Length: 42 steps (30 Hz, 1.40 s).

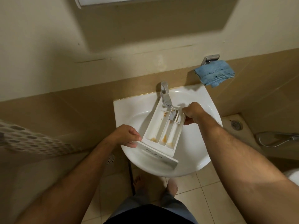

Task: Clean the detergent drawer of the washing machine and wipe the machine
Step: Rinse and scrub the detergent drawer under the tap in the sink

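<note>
White sink (208, 162), detergent drawer (161, 131) spanning bowl under faucet (165, 94), both hands' fingers clamped on its ends.

A white sink (123, 109) with a chrome tap (165, 94), a blue cloth (214, 73) hanging beside it.

A white washbasin (127, 109) was fixed to the far wall (48, 46), cream above and tan-tiled (72, 110) lower down, with a chrome tap (165, 94) at its far rim. A blue towel (215, 72) hung from a metal holder (210, 59) on the right. Beige floor tiles (210, 199) showed round drains (236, 125) left and right.
</note>
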{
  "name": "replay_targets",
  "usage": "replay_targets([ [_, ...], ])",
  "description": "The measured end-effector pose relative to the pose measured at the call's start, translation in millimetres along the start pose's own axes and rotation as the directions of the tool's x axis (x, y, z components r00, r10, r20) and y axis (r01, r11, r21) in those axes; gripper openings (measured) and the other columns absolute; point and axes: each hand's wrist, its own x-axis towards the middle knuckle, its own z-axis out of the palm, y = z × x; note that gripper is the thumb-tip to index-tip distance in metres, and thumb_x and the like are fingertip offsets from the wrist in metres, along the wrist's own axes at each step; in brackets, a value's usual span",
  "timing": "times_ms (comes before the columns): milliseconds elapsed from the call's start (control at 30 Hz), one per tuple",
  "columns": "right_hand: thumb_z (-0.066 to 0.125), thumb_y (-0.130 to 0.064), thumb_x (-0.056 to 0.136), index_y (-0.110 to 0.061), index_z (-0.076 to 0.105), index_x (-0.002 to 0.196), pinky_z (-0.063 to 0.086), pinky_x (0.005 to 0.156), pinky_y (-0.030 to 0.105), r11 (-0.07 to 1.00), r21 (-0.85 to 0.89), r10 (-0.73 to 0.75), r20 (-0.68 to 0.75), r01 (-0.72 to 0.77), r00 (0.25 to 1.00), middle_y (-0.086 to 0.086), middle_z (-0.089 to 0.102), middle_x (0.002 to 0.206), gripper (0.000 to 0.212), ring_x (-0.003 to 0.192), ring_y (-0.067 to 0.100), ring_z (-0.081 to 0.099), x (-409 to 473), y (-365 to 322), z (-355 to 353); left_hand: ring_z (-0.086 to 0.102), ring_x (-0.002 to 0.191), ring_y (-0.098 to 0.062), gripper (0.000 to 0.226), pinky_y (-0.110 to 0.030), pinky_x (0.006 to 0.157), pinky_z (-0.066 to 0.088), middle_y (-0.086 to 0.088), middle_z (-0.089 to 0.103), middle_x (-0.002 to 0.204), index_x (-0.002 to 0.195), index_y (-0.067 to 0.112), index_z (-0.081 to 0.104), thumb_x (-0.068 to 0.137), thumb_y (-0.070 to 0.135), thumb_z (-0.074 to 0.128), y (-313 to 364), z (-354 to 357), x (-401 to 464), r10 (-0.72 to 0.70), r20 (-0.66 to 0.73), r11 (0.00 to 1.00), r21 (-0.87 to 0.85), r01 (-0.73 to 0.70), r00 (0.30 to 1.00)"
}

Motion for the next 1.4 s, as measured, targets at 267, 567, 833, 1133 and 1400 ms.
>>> replay_targets([
  [267, 0.051, -0.002, 0.093, 0.004, 0.061, 0.087, 0.054, 0.04, 0.03, 0.982, 0.167, 0.099, -0.028, -0.093, 0.995, 0.018, 0.065, 0.077, 0.013, 0.058, 0.028, 0.065, -12, 20, -10, 0.071, 0.084, -0.029, 0.01, -0.034, 0.075, 0.061, -0.011, 0.069, 0.095, 0.08, 0.015, 0.071, 0.084, 0.006, 0.072, 17, -4, 18, 0.098, -0.185, 0.993, 0.09, -0.083, 0.978],
  [567, 0.045, 0.002, 0.092, 0.002, 0.059, 0.101, 0.056, 0.042, 0.032, 0.845, 0.517, 0.207, -0.083, -0.136, 0.975, 0.02, 0.066, 0.089, 0.017, 0.073, 0.036, 0.069, -14, 62, -3, 0.057, 0.096, -0.012, 0.012, -0.02, 0.079, 0.045, 0.003, 0.061, 0.104, 0.102, 0.014, 0.07, 0.09, 0.015, 0.067, 46, 3, 48, 0.384, -0.295, 0.879, 0.406, -0.249, 0.875],
  [833, 0.045, 0.002, 0.093, 0.003, 0.061, 0.105, 0.059, 0.05, 0.034, 0.805, 0.576, 0.199, -0.036, -0.142, 0.979, 0.02, 0.068, 0.089, 0.02, 0.071, 0.032, 0.069, 2, 72, -9, 0.063, 0.101, -0.028, 0.022, -0.027, 0.082, 0.049, -0.012, 0.068, 0.109, 0.102, 0.006, 0.071, 0.081, 0.009, 0.074, 72, 0, 78, 0.357, -0.144, 0.806, 0.547, -0.226, 0.923],
  [1133, 0.047, 0.003, 0.094, 0.005, 0.057, 0.109, 0.057, 0.045, 0.03, 0.801, 0.583, 0.226, -0.083, -0.136, 0.971, 0.022, 0.067, 0.093, 0.018, 0.067, 0.03, 0.067, 17, 93, -15, 0.063, 0.1, -0.023, 0.009, -0.023, 0.082, 0.045, -0.007, 0.07, 0.105, 0.094, 0.009, 0.072, 0.089, 0.013, 0.066, 67, 23, 92, 0.401, -0.334, 0.831, 0.525, -0.185, 0.853],
  [1400, 0.067, -0.005, 0.087, 0.004, 0.059, 0.115, 0.059, 0.055, 0.034, 0.825, 0.526, 0.263, -0.036, -0.206, 0.964, 0.02, 0.066, 0.101, 0.031, 0.077, 0.031, 0.069, 21, 102, -25, 0.063, 0.095, -0.022, 0.013, -0.02, 0.077, 0.041, -0.005, 0.071, 0.098, 0.087, 0.01, 0.074, 0.089, 0.009, 0.06, 65, 28, 102, 0.412, -0.336, 0.831, 0.519, -0.199, 0.847],
])
